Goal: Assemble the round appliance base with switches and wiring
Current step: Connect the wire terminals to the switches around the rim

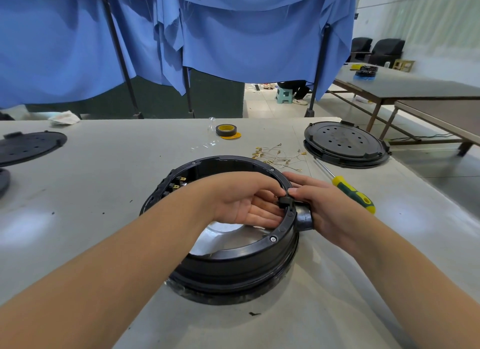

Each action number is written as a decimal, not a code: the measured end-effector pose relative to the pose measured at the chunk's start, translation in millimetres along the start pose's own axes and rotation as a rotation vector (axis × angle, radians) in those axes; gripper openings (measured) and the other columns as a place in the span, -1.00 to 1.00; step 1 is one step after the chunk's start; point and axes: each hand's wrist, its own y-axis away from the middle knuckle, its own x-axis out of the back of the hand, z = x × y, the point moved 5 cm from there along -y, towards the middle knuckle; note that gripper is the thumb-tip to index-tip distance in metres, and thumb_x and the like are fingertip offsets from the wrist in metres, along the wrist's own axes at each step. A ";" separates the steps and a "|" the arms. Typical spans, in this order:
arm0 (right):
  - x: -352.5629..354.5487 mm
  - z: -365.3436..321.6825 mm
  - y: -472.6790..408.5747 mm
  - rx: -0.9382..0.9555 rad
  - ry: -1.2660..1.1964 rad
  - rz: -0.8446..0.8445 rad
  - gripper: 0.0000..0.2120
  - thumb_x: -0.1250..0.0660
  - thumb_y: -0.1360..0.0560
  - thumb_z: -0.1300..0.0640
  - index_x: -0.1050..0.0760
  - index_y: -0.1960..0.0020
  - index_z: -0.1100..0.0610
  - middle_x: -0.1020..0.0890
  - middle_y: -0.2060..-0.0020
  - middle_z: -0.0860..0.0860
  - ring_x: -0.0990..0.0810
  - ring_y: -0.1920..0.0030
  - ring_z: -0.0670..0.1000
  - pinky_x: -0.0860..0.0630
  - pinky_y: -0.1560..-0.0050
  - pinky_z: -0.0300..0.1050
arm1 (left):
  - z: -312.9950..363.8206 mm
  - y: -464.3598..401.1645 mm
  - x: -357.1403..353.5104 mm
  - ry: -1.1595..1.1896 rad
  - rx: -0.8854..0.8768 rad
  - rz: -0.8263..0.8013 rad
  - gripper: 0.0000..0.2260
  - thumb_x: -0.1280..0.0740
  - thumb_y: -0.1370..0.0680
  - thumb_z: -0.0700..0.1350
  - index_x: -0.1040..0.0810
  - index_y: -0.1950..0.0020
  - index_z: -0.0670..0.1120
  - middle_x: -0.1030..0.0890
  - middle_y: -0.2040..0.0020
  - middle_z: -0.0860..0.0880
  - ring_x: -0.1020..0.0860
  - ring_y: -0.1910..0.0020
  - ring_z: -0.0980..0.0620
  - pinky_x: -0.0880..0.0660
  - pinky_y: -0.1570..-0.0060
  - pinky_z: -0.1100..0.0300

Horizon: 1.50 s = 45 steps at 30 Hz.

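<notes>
Your left hand (246,205) reaches inside the round base (223,247), which stands near the middle of the table (104,172), toward the near edge. Its fingers lie straight and close together, pressing from inside against a small black switch (284,201) at the right wall of the base. Your right hand (319,205) is outside the rim; its thumb presses the switch from above, and the other fingers curl around the black knob (304,220) on the wall.

I think the switch can go in tilted if you push only one side, and then its clips may not catch. The metal terminals point inward toward your left fingers, so a hard push may bend them. Also the base may slide on the smooth table, since no hand presses it down.

From left to right I count: two black lids, one (28,146) at the far-left edge and one (345,143) at the far-right corner; at least two switches (179,183) already seated in the left wall of the base; one roll of tape (226,130) near the far edge; one bundle of wires (278,155), too tangled to count; one screwdriver (348,190) beside your right hand.
</notes>
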 end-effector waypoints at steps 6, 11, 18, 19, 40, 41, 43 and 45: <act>1.1 1.5 -2.4 0.001 -0.002 0.011 -0.58 -0.20 -0.49 0.42 -0.47 -0.31 0.17 -0.65 -0.11 0.16 -0.63 -0.11 0.18 -0.58 -0.09 0.07 | -0.3 -2.9 0.7 -0.001 -0.007 0.014 -0.85 -0.27 -0.56 -0.23 -0.58 0.00 -0.28 -0.66 0.08 -0.23 -0.65 0.12 -0.08 -0.61 0.01 0.12; 2.1 4.6 -5.6 0.016 0.000 0.055 -0.54 -0.19 -0.46 0.49 -0.49 -0.29 0.17 -0.63 -0.14 0.14 -0.62 -0.12 0.19 -0.51 -0.20 0.14 | -1.9 -5.6 1.3 -0.004 -0.004 0.022 -0.89 -0.27 -0.57 -0.26 -0.57 0.01 -0.27 -0.67 0.21 -0.18 -0.68 0.26 -0.03 -0.63 0.10 0.15; 3.6 4.8 -8.7 0.021 0.019 0.079 -0.54 -0.19 -0.45 0.49 -0.50 -0.28 0.18 -0.64 -0.12 0.14 -0.64 -0.08 0.17 -0.54 -0.15 0.11 | -2.6 -5.2 0.8 0.000 0.010 0.007 -0.87 -0.26 -0.58 -0.25 -0.58 -0.01 -0.27 -0.66 0.14 -0.20 -0.66 0.18 -0.06 -0.61 0.04 0.14; 3.7 4.7 -8.2 0.019 0.025 0.079 -0.54 -0.19 -0.45 0.49 -0.51 -0.27 0.18 -0.64 -0.12 0.14 -0.64 -0.08 0.16 -0.54 -0.14 0.10 | -2.7 -5.0 1.1 -0.003 0.013 0.003 -0.87 -0.26 -0.58 -0.25 -0.58 -0.01 -0.26 -0.66 0.12 -0.20 -0.66 0.15 -0.06 -0.61 0.02 0.14; 8.1 3.9 -2.3 0.051 0.154 0.112 -0.61 -0.25 -0.49 0.36 -0.57 -0.23 0.04 -0.67 -0.10 0.03 -0.64 -0.10 0.02 -0.53 -0.21 0.02 | -1.5 -9.6 -4.5 -0.045 0.004 0.020 -0.84 -0.30 -0.59 -0.20 -0.55 -0.13 -0.24 -0.62 0.01 -0.20 -0.62 0.10 -0.06 -0.59 0.02 0.14; 7.3 3.5 -2.1 0.052 0.160 0.120 -0.60 -0.25 -0.49 0.36 -0.57 -0.24 0.05 -0.66 -0.11 0.03 -0.63 -0.12 0.03 -0.51 -0.23 0.04 | -1.6 -9.8 -4.4 -0.049 0.008 0.023 -0.85 -0.30 -0.59 -0.20 -0.56 -0.10 -0.23 -0.63 0.05 -0.19 -0.63 0.12 -0.06 -0.59 0.03 0.14; 7.3 1.8 -1.5 0.060 0.182 0.143 -0.60 -0.25 -0.49 0.37 -0.56 -0.24 0.05 -0.66 -0.11 0.04 -0.62 -0.13 0.04 -0.49 -0.26 0.06 | -1.5 -9.6 -4.2 -0.053 0.017 0.029 -0.85 -0.30 -0.59 -0.20 -0.56 -0.11 -0.24 -0.64 0.07 -0.19 -0.64 0.14 -0.06 -0.60 0.04 0.14; 7.7 -1.1 -0.3 0.073 0.238 0.161 -0.60 -0.26 -0.48 0.36 -0.57 -0.24 0.05 -0.65 -0.10 0.05 -0.62 -0.12 0.04 -0.51 -0.24 0.03 | -2.0 -9.7 -5.6 -0.045 0.025 0.032 -0.82 -0.31 -0.59 -0.19 -0.55 -0.14 -0.24 -0.63 0.05 -0.20 -0.64 0.15 -0.05 -0.60 0.06 0.15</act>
